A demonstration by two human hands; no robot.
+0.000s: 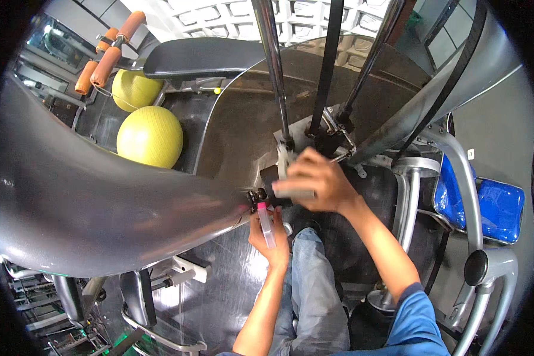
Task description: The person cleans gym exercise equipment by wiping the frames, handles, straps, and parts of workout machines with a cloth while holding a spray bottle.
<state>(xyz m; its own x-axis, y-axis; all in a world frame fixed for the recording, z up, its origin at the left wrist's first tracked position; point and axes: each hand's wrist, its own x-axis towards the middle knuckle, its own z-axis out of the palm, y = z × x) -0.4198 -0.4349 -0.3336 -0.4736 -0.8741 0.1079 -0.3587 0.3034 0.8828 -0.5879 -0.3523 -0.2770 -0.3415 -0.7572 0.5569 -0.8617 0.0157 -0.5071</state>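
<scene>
My left hand (276,250) holds a slim translucent plastic tube (267,229) with a pink end, beside a small dark metal fitting (257,194) at the tip of the machine's grey shroud. Farther forward, my right hand (322,182) is blurred by motion. Its fingers are curled around a pale grey piece (296,193) that may be a cloth; the blur hides what it is. Just past those fingers, a chrome guide rod (276,75) meets the machine's base. A black belt (327,66) and a second chrome rod (371,58) rise beside it.
The big grey shroud (115,213) curves in from the left. Two yellow exercise balls (150,137) lie beyond it, near a black padded bench (200,58). At right stand grey tubular frames (465,178) and a blue padded seat (500,210). A tinted panel (236,133) stands ahead.
</scene>
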